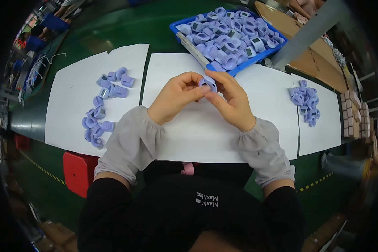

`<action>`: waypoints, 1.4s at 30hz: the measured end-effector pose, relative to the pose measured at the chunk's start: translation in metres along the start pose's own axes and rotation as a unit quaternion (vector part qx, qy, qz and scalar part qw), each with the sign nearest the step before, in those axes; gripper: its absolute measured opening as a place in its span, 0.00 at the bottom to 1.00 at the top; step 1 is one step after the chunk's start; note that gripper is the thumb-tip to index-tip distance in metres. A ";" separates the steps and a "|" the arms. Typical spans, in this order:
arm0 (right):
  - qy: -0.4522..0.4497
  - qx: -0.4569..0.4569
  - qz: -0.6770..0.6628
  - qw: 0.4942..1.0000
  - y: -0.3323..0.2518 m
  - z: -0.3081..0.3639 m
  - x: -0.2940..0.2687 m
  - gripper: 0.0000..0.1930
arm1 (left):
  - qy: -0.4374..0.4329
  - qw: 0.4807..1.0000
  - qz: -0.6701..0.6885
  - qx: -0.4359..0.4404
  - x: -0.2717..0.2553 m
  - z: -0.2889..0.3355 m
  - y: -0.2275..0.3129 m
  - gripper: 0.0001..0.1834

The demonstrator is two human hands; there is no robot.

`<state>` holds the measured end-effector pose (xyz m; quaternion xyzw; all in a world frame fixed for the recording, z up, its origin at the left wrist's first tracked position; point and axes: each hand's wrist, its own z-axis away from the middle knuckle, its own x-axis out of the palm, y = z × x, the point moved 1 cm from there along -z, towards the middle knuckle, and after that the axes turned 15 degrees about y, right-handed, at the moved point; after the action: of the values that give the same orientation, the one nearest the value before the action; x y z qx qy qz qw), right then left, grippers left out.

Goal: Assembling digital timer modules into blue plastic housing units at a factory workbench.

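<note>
Left hand [176,95], right hand [231,103] pinching purple ring-shaped piece [212,84], just nearside of blue tray [242,69]; fingertip-only grip could slip, dropping piece onto white sheet [193,134].

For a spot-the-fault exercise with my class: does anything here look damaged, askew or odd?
Yes, slightly: the left white sheet has a small nick in its far edge, interrupting an otherwise fairly smooth outline.

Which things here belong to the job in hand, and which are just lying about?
Likely job:
held purple piece
blue tray of purple pieces
left purple cluster
right purple cluster
white sheets

Probably lying about:
red stool
cardboard
stacked blocks
</note>
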<state>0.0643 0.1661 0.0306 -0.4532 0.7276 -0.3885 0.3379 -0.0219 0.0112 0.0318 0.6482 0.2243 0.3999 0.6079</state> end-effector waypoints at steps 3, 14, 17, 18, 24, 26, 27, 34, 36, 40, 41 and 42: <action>-0.018 0.042 -0.044 0.998 0.011 0.004 -0.008 0.24 | -0.030 0.992 0.041 -0.113 -0.005 -0.004 -0.015 0.09; -0.049 0.082 -0.054 0.994 0.015 0.004 -0.016 0.19 | -0.077 0.985 0.060 -0.140 -0.003 0.004 -0.021 0.13; -0.033 0.098 -0.053 0.993 0.014 0.005 -0.014 0.19 | -0.054 0.996 0.041 -0.058 -0.005 0.009 -0.027 0.10; -0.011 0.158 -0.074 0.985 0.014 0.007 -0.012 0.18 | -0.020 0.999 -0.001 0.034 -0.006 0.011 -0.029 0.09; -0.020 0.114 -0.101 0.988 0.008 0.013 -0.003 0.21 | -0.032 0.952 -0.251 0.173 -0.008 0.010 -0.031 0.17; -0.028 0.103 -0.093 0.990 0.008 0.013 -0.003 0.22 | -0.044 0.985 -0.134 0.100 -0.003 0.013 -0.026 0.16; -0.034 0.091 -0.082 0.992 0.008 0.013 -0.003 0.23 | -0.055 0.998 -0.014 0.025 -0.001 0.015 -0.025 0.16; -0.025 0.103 -0.113 0.988 0.013 0.012 -0.003 0.25 | -0.052 0.995 -0.038 0.080 -0.004 0.011 -0.030 0.17; -0.032 0.100 -0.098 0.990 0.013 0.012 -0.004 0.25 | -0.073 0.991 -0.088 0.075 -0.003 0.010 -0.024 0.17; -0.044 0.093 -0.093 0.990 0.011 0.011 -0.004 0.25 | -0.061 0.994 -0.050 0.077 -0.001 0.012 -0.024 0.17; -0.047 0.095 -0.085 0.991 0.011 0.011 -0.005 0.25 | -0.058 0.993 -0.050 0.087 0.000 0.013 -0.025 0.17; -0.051 0.098 -0.077 0.991 0.012 0.011 -0.005 0.25 | -0.056 0.992 -0.050 0.097 0.000 0.013 -0.025 0.18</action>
<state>0.0711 0.1712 0.0158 -0.4915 0.6311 -0.4592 0.3864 -0.0069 0.0072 0.0083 0.7131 0.2601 0.3084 0.5733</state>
